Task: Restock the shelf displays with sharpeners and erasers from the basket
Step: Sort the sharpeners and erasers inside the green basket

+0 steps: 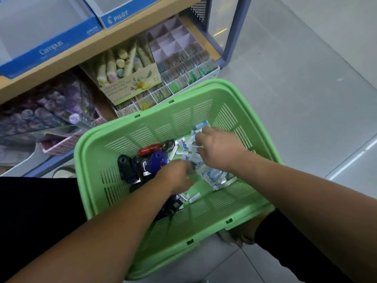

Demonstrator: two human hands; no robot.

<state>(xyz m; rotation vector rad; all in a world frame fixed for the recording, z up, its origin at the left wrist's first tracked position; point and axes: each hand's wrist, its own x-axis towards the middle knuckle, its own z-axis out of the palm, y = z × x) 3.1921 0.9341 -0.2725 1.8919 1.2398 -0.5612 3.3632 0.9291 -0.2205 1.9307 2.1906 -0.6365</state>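
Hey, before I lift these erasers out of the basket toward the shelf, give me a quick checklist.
1. Right hand grips erasers: ok, fingers curl round some.
2. Left hand grip: cannot tell, blurred.
3. Basket upright, stock inside: ok.
4. Sharpeners in reach: ok, left of the erasers.
5. Divided tray has empty cells: ok, at its back.

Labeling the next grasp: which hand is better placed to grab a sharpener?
Left. The left hand sits beside the dark sharpeners in the left half of the green basket; the right hand is farther off, already gripping white-blue erasers.
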